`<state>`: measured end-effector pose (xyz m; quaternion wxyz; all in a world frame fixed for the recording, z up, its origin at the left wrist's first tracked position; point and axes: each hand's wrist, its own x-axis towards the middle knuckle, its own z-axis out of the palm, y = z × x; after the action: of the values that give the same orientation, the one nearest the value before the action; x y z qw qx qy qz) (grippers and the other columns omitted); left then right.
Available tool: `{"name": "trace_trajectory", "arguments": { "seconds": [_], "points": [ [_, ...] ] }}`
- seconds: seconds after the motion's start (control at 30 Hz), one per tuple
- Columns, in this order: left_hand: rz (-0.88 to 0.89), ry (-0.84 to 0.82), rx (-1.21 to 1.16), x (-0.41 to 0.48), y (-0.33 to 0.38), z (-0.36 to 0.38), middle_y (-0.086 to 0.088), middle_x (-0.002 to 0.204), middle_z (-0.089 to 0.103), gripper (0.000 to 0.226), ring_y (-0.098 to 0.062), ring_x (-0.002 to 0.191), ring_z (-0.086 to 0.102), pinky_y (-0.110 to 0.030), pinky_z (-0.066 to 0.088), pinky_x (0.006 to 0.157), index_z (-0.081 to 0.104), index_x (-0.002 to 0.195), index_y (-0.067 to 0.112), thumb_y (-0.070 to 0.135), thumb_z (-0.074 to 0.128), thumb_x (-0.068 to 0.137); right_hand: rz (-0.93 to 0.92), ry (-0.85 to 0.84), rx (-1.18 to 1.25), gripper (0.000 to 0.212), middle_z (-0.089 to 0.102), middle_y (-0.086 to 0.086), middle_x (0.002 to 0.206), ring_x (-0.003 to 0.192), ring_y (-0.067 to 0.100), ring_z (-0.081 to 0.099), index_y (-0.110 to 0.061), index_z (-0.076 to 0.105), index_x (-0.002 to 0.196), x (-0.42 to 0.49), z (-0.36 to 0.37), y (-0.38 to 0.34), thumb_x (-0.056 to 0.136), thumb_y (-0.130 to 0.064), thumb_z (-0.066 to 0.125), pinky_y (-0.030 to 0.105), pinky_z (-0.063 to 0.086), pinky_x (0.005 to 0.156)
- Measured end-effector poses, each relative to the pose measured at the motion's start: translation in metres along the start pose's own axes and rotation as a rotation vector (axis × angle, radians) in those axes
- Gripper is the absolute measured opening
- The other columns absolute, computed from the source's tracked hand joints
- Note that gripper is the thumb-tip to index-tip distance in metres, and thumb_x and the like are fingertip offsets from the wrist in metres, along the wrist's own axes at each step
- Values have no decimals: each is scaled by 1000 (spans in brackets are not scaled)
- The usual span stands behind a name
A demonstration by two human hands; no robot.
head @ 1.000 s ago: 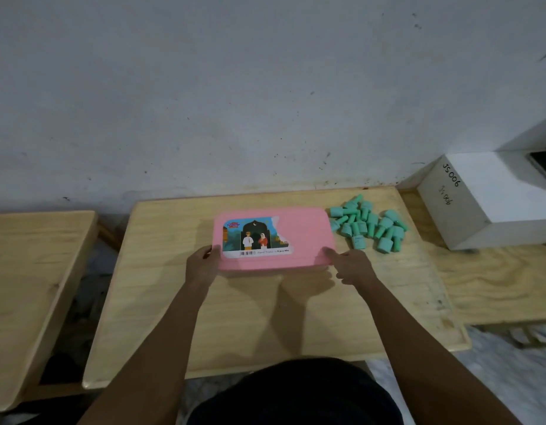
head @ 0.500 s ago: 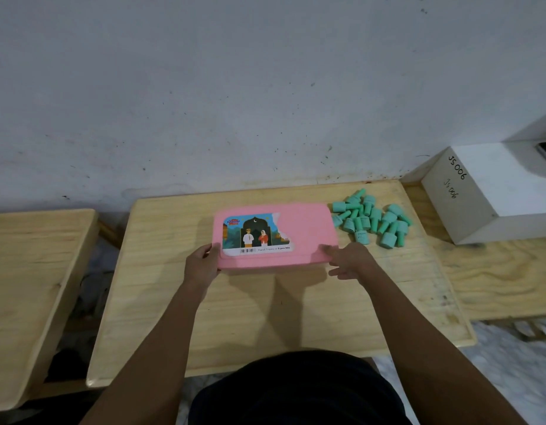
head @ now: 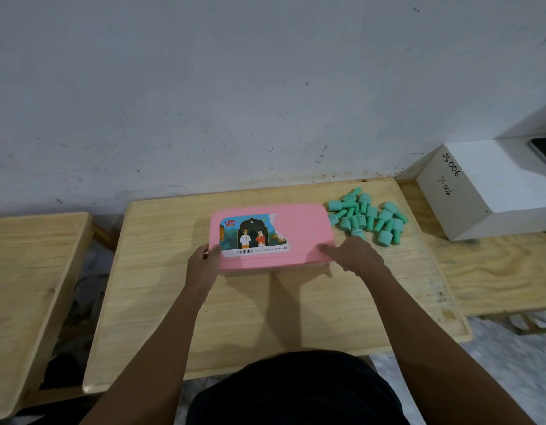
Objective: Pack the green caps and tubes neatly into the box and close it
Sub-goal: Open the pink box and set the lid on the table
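A pink box with a partly torn picture label lies closed in the middle of the wooden table. My left hand grips its near left corner, thumb on the lid. My right hand grips the near right corner, with the fingers over the lid's front edge. A loose pile of green caps and tubes lies on the table just right of the box, beyond my right hand and apart from it.
A white carton marked JS006 stands on a lower wooden board at the right. Another wooden table stands to the left across a gap. A white wall rises directly behind the table.
Both hands stay on the box's near corners. The thumb of my left hand has come up onto the lid. The view has tilted a little, and the box barely moved.
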<state>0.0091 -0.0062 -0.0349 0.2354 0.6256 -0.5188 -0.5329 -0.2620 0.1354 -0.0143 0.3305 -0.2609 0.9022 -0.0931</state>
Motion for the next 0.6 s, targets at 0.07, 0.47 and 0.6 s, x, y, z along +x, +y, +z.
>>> {"name": "trace_trajectory", "arguments": {
  "seconds": [0.07, 0.47, 0.6],
  "points": [
    [40, -45, 55, -2, 1, 1, -3, 103, 65, 37, -18, 85, 61, -33, 52, 71, 56, 122, 10, 31, 56, 92, -30, -10, -48, 72, 60, 0, 74, 67, 17, 58, -8, 61, 95, 3, -7, 1, 76, -77, 53, 30, 50, 66],
    [120, -369, 253, 29, 17, -9, 7, 127, 58, 114, -15, 115, 61, -41, 53, 94, 30, 137, 29, 47, 93, 44, -181, -67, 240, 45, 67, 13, 109, 97, 27, 65, 0, 65, 115, 49, -39, -58, 87, -34, 69, 39, 57, 86],
    [172, -492, 341, 37, 12, -9, 5, 126, 55, 127, -13, 117, 58, -38, 55, 90, 24, 136, 33, 34, 100, 34, -106, -122, 236, 50, 65, 13, 99, 85, 25, 66, 7, 60, 114, 59, -41, -63, 82, -29, 76, 28, 55, 66]
  ]
}}
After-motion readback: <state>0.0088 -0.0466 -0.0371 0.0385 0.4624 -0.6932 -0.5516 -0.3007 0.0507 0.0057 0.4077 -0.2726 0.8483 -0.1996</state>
